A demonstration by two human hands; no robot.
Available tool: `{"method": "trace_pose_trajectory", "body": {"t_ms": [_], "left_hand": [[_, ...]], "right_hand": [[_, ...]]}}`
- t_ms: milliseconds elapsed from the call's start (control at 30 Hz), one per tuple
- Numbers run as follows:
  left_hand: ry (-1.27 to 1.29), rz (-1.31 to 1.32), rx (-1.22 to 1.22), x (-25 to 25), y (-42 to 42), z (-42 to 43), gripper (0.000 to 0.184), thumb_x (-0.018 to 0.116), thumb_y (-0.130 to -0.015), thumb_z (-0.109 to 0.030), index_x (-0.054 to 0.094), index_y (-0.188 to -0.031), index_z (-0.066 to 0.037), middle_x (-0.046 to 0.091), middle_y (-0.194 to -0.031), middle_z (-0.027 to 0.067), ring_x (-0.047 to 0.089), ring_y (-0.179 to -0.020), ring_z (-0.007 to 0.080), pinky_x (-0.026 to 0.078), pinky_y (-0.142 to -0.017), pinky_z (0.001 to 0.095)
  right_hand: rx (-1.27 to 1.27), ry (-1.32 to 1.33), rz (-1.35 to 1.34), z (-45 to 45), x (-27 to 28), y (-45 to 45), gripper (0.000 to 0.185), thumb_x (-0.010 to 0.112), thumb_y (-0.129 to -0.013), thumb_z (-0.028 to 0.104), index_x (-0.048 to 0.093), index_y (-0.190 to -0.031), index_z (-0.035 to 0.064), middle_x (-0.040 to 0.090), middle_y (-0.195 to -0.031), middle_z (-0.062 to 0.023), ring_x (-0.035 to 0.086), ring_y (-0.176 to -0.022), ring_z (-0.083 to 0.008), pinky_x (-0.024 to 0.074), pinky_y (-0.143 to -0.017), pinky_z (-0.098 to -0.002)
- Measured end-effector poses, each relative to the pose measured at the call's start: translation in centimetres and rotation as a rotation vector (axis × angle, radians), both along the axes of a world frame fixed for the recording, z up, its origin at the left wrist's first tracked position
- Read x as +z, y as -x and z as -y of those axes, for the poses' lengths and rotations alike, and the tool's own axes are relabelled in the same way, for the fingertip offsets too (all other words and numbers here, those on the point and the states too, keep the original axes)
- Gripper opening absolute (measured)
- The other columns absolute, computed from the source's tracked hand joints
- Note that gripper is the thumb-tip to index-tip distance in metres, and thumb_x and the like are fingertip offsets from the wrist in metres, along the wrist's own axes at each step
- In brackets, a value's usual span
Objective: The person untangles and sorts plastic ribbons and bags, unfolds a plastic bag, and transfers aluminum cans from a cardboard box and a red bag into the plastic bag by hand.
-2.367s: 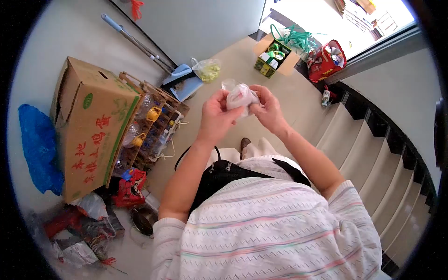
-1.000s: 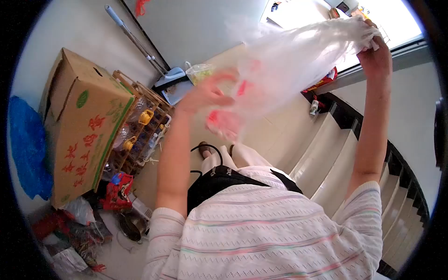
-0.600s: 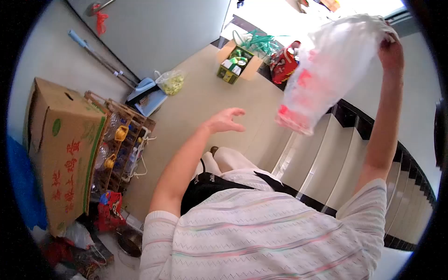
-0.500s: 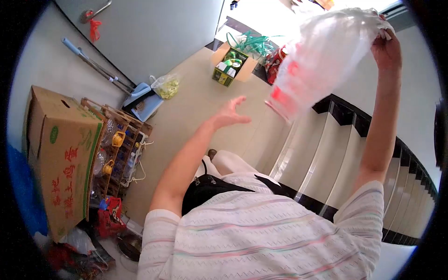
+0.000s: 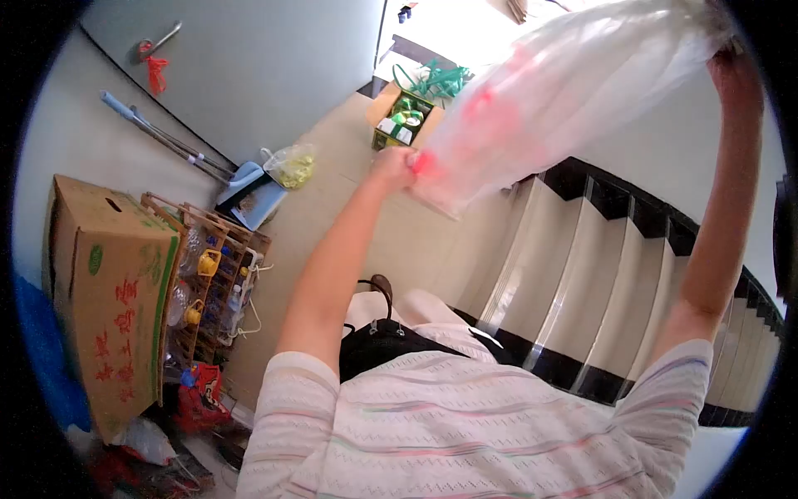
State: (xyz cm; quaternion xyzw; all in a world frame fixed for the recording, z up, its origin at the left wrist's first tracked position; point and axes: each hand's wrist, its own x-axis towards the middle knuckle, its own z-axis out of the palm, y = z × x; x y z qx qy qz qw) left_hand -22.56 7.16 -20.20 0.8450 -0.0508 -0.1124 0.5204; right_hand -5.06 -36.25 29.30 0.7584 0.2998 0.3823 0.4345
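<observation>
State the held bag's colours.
The bag is translucent white with red patches, clearest in the head view.

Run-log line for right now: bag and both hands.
right hand: raised, gripping one end of plastic bag; left hand: at red-marked end, grip unclear; bag: spread between them; open box: on floor

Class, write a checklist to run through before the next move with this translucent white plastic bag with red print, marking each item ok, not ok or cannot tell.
1. Right hand holding the bag: ok, at its upper end.
2. Left hand at the bag's lower end: ok.
3. Left hand closed on it: cannot tell, blurred.
4. Brown shoe on the beige floor, off the pale, black-edged stairs: ok.
5. Other shoe's footing: cannot tell, hidden.
</observation>
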Motion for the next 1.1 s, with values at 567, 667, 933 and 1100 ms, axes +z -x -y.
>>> {"method": "trace_pose_trajectory", "body": {"t_ms": [567, 667, 933, 1100], "left_hand": [[1.076, -0.368, 0.609, -1.9, 6.3, -11.6, 0.022, 0.053, -0.068, -0.001, 0.057, -0.089, -0.004, 0.059, -0.082, 0.0066, 0.059, -0.068, 0.0181, 0.051, -0.058, 0.0326], [1.036, -0.28, 0.705, -3.0, 6.7, -14.2, 0.021, 0.054, -0.075, -0.007, 0.055, -0.096, -0.004, 0.059, -0.084, 0.0074, 0.059, -0.071, 0.0199, 0.051, -0.062, 0.0329], [0.67, -0.173, 0.972, -0.1, 8.5, -17.5, 0.05, 0.063, -0.078, -0.018, 0.042, -0.119, 0.001, 0.057, -0.104, 0.0129, 0.058, -0.091, 0.0213, 0.047, -0.078, 0.0313], [-0.148, 0.343, 0.295, 2.7, 7.5, -9.1, 0.075, 0.074, -0.06, -0.023, 0.041, -0.125, -0.005, 0.051, -0.116, 0.0161, 0.047, -0.11, 0.0278, 0.037, -0.094, 0.0375]], "right_hand": [[0.062, -2.423, -0.924, 11.3, -14.3, 5.4, 0.025, 0.05, -0.087, 0.014, 0.057, -0.107, 0.0018, 0.057, -0.089, -0.0066, 0.055, -0.072, -0.0145, 0.048, -0.057, -0.023], [0.014, -2.208, -1.18, 9.2, -16.8, 8.1, 0.025, 0.053, -0.086, 0.022, 0.057, -0.103, 0.0035, 0.054, -0.078, -0.0014, 0.052, -0.068, -0.0088, 0.0446, -0.05, -0.0201], [-0.391, -1.912, -1.597, -3.2, -20.2, 13.1, 0.021, 0.052, -0.083, 0.014, 0.057, -0.097, -0.0002, 0.059, -0.079, -0.0057, 0.055, -0.059, -0.0108, 0.045, -0.047, -0.0217], [-0.367, -1.578, -1.942, -12.7, -23.9, 15.4, 0.015, 0.052, -0.081, 0.009, 0.06, -0.086, -0.0028, 0.059, -0.069, -0.0054, 0.053, -0.052, -0.0086, 0.044, -0.046, -0.021]]}}
